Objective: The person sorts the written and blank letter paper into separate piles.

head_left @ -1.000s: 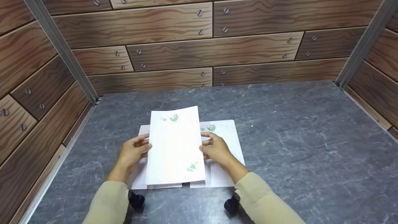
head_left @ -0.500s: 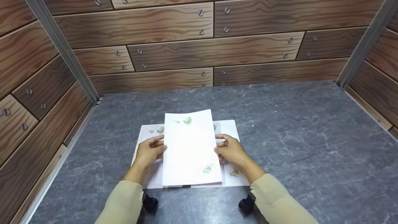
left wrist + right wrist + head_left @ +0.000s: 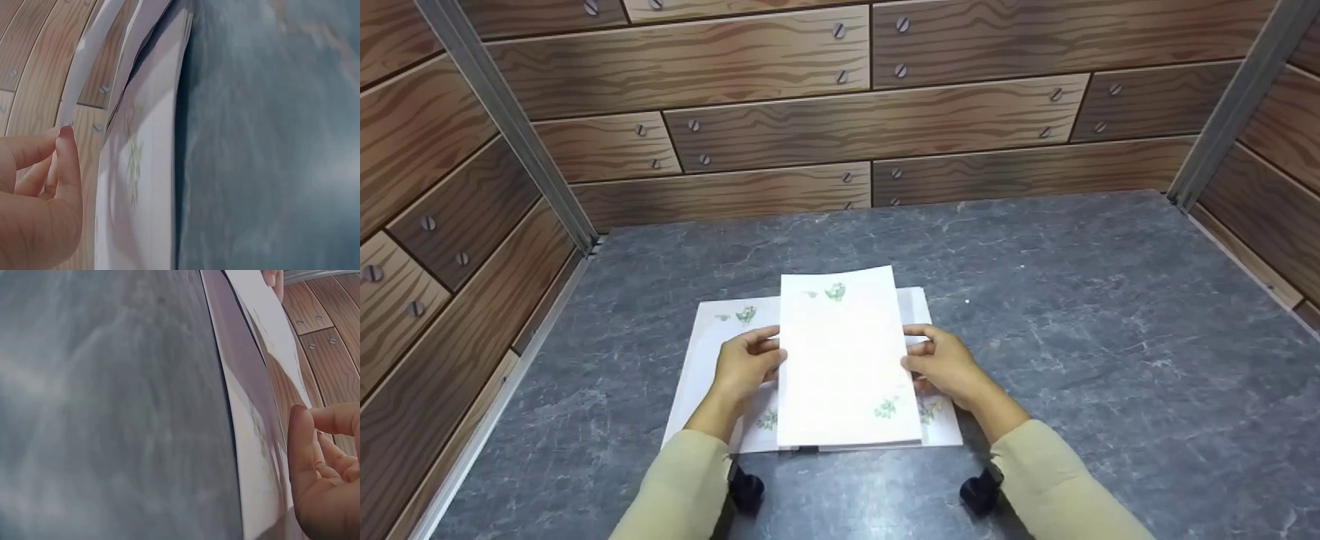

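A white sheet of paper [image 3: 840, 352] with small green plant prints is held above the table, its upper edge slightly bowed. My left hand [image 3: 744, 364] pinches its left edge between thumb and fingers; my right hand [image 3: 949, 365] pinches the right edge. In the left wrist view, the left hand [image 3: 42, 208] has its thumb and fingertip on the paper edge. The right wrist view shows the same pinch by the right hand [image 3: 326, 467]. Underneath lie a left pile of similar printed paper [image 3: 701, 360] and a right pile [image 3: 941, 433], largely covered by the held sheet.
The grey marbled table [image 3: 1072, 337] extends around the papers. A wood-patterned wall [image 3: 780, 135] closes the back, with side walls left and right. Black wrist devices [image 3: 746, 491] hang below both sleeves.
Both hands have carried the sheet to the right and slightly toward me. More of the left pile now shows, while the sheet covers much of the right pile.
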Demonstrator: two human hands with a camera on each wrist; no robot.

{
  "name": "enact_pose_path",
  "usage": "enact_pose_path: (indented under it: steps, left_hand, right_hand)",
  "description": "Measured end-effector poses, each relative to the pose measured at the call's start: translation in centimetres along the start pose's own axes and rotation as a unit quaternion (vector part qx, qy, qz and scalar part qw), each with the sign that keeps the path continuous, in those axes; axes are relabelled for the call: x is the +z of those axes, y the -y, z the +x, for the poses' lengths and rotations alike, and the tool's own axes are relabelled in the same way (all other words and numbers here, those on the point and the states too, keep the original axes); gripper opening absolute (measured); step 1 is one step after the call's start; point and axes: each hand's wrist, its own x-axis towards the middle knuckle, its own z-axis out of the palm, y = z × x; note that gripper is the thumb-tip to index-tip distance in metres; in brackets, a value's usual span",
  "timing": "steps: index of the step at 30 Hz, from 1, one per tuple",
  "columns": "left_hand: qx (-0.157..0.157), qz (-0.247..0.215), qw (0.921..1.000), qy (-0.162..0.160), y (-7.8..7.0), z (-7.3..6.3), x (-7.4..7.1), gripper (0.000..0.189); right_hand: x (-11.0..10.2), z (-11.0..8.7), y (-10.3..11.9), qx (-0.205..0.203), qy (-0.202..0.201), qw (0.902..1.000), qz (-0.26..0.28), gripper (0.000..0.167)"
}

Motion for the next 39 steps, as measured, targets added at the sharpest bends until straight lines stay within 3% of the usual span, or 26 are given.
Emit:
enact_pose_path:
  steps: [18,30,39]
  left_hand:
    - [0.003,-0.012,0.9993,0.035,0.0,0.0,2.9,0.042]
    - [0.005,0.017,0.9992,0.035,0.0,-0.1,3.6,0.042]
    - [0.001,0.001,0.9992,0.040,0.1,-0.1,3.8,0.038]
  right_hand:
    - [-3.0,-0.2,-1.0,-0.018,0.007,0.9998,0.004,0.051]
    - [-3.7,-0.5,-1.0,-0.009,0.003,0.9992,-0.040,0.051]
    - [-3.9,-0.7,-1.2,-0.019,-0.010,0.9972,-0.071,0.049]
